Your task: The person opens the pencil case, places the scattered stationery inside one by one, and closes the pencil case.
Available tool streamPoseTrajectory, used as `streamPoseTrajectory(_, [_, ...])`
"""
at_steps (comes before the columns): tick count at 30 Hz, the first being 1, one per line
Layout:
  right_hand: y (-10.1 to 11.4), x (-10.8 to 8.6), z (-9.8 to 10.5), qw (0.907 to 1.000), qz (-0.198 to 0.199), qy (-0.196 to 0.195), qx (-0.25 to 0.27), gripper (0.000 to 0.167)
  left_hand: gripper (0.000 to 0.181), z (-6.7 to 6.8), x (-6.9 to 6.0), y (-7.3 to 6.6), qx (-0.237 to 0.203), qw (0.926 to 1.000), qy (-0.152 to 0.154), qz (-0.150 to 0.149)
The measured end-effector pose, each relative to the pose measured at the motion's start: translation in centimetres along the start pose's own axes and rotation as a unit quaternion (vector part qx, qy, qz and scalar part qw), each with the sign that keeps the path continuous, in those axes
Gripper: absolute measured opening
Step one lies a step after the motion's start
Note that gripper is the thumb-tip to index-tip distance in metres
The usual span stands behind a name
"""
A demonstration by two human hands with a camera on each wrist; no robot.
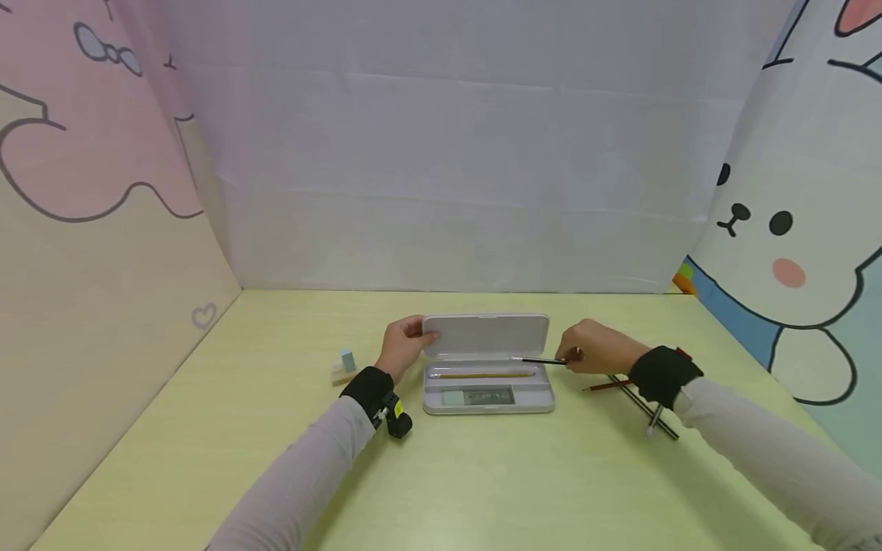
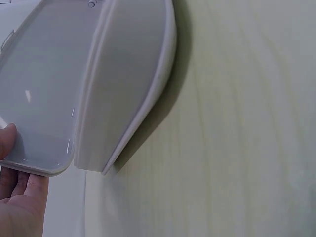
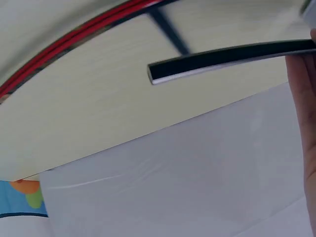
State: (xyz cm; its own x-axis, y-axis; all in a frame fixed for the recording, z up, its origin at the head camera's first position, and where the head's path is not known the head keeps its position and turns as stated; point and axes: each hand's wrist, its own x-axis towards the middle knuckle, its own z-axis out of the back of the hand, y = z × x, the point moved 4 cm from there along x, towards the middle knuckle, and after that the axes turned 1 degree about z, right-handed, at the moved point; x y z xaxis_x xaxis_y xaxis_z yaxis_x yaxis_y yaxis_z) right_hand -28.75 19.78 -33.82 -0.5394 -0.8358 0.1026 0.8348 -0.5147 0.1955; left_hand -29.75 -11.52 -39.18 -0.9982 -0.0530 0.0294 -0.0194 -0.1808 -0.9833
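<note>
A white pencil case (image 1: 537, 399) lies opened on the table, its lid (image 1: 492, 335) tilted up at the back. My left hand (image 1: 400, 348) grips the lid's left end; the left wrist view shows the thumb on its inner face and fingers behind. Between the fingertips of my right hand (image 1: 598, 347) is a black pencil (image 1: 544, 360), its far end above the case's right half. In the right wrist view the black pencil's other end (image 3: 222, 58) sticks out past the fingers. Inside the case are a yellow pencil (image 1: 485, 375) and a pale eraser (image 1: 453, 397) beside a grey panel.
Under my right wrist lie a dark red pencil (image 1: 606, 385) and several dark pencils (image 1: 637, 402), partly hidden by the arm. Left of my left hand sits a small group of blocks, one light blue (image 1: 347, 360). A white sheet (image 1: 448, 191) stands behind the table.
</note>
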Motion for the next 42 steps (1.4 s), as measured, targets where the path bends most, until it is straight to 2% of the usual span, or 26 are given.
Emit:
streamPoseTrajectory(5, [2.2, 3.6, -0.3, 0.9994, 0.034, 0.007, 0.005, 0.014, 0.027, 0.2, -0.1, -0.3, -0.001, 1.0, -0.004, -0.003])
streamPoseTrajectory(9, [3.8, 6.0, -0.6, 0.9992, 0.028, 0.027, 0.009, 0.014, 0.026, 0.2, -0.3, -0.3, 0.002, 1.0, -0.009, -0.004])
streamPoseTrajectory(12, [4.8, 7.5, -1.0, 0.9988, 0.029, 0.039, 0.009, 0.012, 0.026, 0.1, -0.4, -0.4, 0.006, 0.9999, -0.01, 0.001])
streamPoseTrajectory(18, [6.2, 9.5, -1.7, 0.9971, 0.069, 0.032, -0.001, 0.01, 0.026, -0.2, -0.5, -0.7, 0.003, 1.0, 0.002, 0.0])
streamPoseTrajectory(21, [6.4, 10.2, -2.0, 0.9973, 0.066, 0.028, -0.012, 0.01, 0.025, -0.2, -0.3, -0.7, -0.001, 1.0, 0.003, -0.005])
streamPoseTrajectory(29, [6.5, 10.8, -2.7, 0.9988, 0.036, 0.033, 0.006, 0.012, 0.026, -0.1, -0.2, -0.5, -0.002, 0.9999, -0.004, -0.011])
streamPoseTrajectory(42, [6.9, 10.7, -3.3, 0.9997, 0.021, -0.011, 0.006, 0.013, 0.025, 0.3, -0.3, -0.2, -0.003, 1.0, -0.005, -0.005])
